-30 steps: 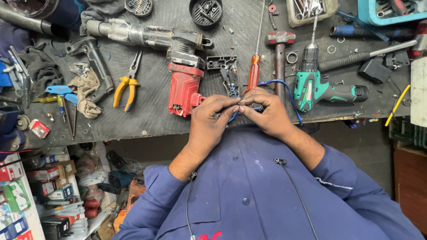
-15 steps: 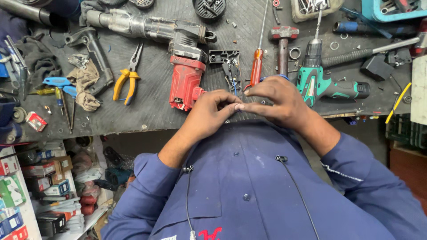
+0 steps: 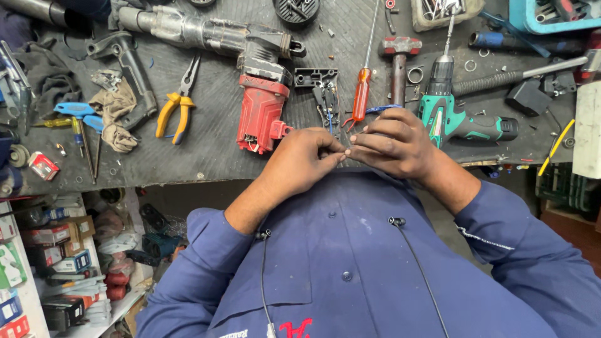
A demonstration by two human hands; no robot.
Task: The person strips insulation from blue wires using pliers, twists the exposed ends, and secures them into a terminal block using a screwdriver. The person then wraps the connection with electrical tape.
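My left hand (image 3: 299, 164) and my right hand (image 3: 395, 145) meet fingertip to fingertip at the near edge of the workbench (image 3: 188, 159), just above my blue shirt. Both pinch a small thin piece, apparently a wire end, which is mostly hidden by the fingers. A blue wire (image 3: 382, 108) runs from behind my right hand toward a small black switch part (image 3: 325, 99) with loose leads. A red power-tool housing (image 3: 261, 112) lies just left of my hands, a red-handled screwdriver (image 3: 362, 94) just above them.
A teal cordless drill (image 3: 460, 122) lies to the right, a hammer (image 3: 399, 59) behind it. Yellow-handled pliers (image 3: 178, 106), a rag (image 3: 116, 116) and a blue-handled tool (image 3: 75, 111) lie left. A grey rotary-hammer body (image 3: 200, 34) spans the back. Boxes (image 3: 37, 263) fill shelves below left.
My hands stay pinched together and have drawn slightly back from the bench toward my chest. The view has shifted a little; nothing on the bench has moved.
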